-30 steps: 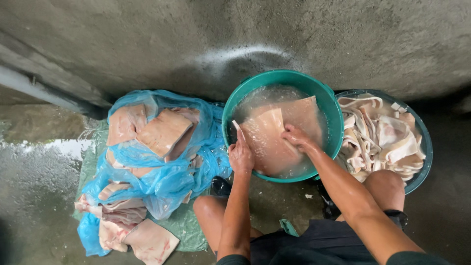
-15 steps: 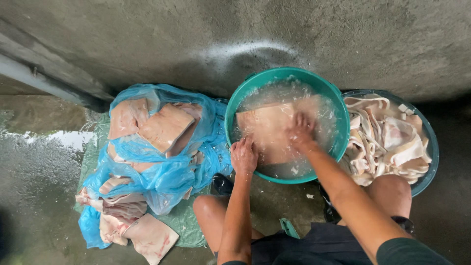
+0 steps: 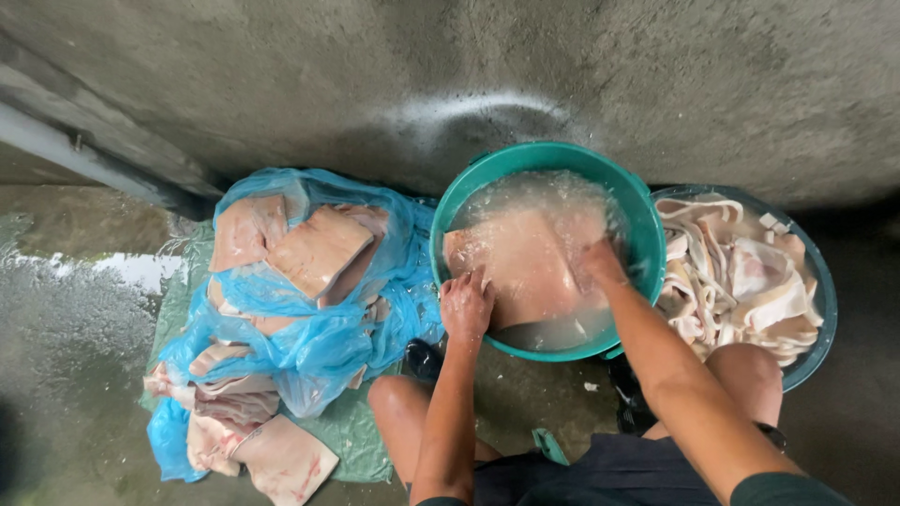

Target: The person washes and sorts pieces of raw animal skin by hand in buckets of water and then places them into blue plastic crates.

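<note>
- The left hand (image 3: 466, 305) rests at the near rim of a green basin (image 3: 637, 211), its fingers curled over the lower left edge of a large pale slab of meat (image 3: 530, 262).
- The right hand (image 3: 600, 260) is sunk in the cloudy water, pressing on the right side of the same slab; its fingers are hidden, so I cannot tell whether they are clenched.
- The slab lies between both hands, half under water.
- Just right of the right forearm stands a darker basin (image 3: 817, 272) piled with pale cut strips (image 3: 741, 281).
- Left of the left hand, more slabs (image 3: 314, 248) sit in blue plastic sheeting (image 3: 309, 342) on a green mat (image 3: 361, 440).
</note>
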